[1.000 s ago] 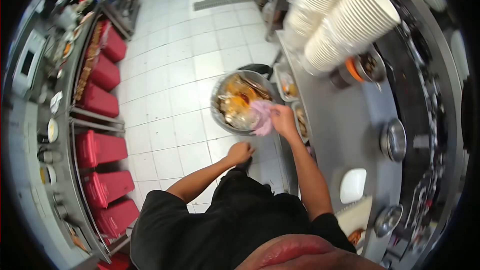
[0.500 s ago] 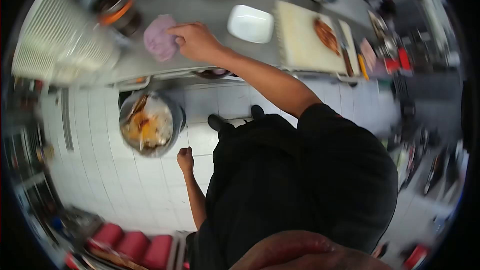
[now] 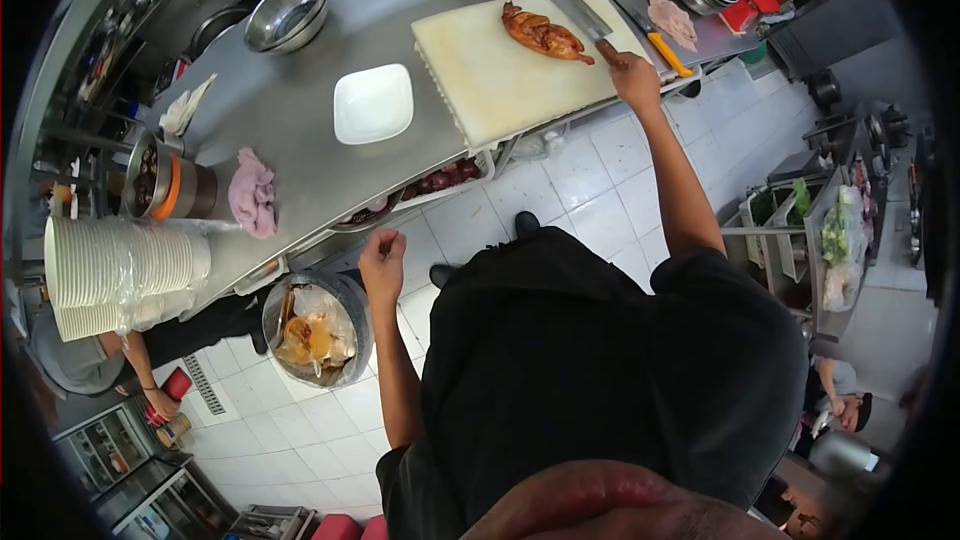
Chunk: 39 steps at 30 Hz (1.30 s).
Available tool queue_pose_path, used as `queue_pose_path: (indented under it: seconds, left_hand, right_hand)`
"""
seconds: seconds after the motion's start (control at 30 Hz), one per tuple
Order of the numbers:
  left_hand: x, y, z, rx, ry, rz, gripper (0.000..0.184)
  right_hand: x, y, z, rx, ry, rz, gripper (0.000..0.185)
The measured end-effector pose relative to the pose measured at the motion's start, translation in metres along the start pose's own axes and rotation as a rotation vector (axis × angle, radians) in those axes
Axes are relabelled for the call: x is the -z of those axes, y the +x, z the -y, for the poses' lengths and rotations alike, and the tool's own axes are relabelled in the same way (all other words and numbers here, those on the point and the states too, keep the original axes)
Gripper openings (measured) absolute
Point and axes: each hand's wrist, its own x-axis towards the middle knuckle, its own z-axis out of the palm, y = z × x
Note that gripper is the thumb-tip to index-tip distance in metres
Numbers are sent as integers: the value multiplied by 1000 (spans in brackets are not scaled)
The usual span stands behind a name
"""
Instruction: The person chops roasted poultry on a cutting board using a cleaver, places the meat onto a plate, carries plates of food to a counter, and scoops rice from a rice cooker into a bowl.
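Note:
My right hand (image 3: 637, 82) is closed around the wooden handle of a cleaver (image 3: 578, 12), whose broad blade lies on the white cutting board (image 3: 470, 90). Just left of the blade is a browned roast bird piece (image 3: 545, 35), which looks like poultry. To the right of the cleaver rests a knife with a yellow handle (image 3: 668, 54). My left hand (image 3: 382, 262) hangs in front of the counter with its fingers curled in, and nothing shows in them. A white square dish (image 3: 373, 105) stands left of the board.
A pink cloth (image 3: 252, 195), a pot with an orange band (image 3: 172, 180) and stacked white containers (image 3: 125, 265) occupy the counter's left end. Below stands a lined waste bin (image 3: 315, 330). Metal bowls (image 3: 288, 12) sit further back. A co-worker's hand (image 3: 160, 403) shows at lower left.
My right hand has left the pink cloth, swung right and taken hold of the cleaver's handle. My left hand has risen toward the counter edge. The view has turned.

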Motion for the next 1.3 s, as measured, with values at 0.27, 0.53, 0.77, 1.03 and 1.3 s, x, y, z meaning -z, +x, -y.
queue_pose_path:
  seconds: [0.27, 0.53, 0.77, 1.03, 1.3]
  left_hand:
    - [-152, 111, -180, -403, 213, 71, 23]
    - [-292, 251, -229, -609, 556, 92, 34]
    - [-305, 270, -214, -428, 590, 162, 45]
    - [-284, 189, -200, -203, 147, 368, 50]
    - [-198, 166, -171, -170, -3, 240, 27]
  right_hand:
    - [-27, 45, -68, 3, 129, 59, 56]
    - [10, 61, -48, -35, 186, 316, 51]
    - [16, 40, -88, -138, 484, 299, 58]
    - [55, -26, -60, -342, 872, 429, 27]
    - [41, -108, 37, -329, 912, 442, 31]
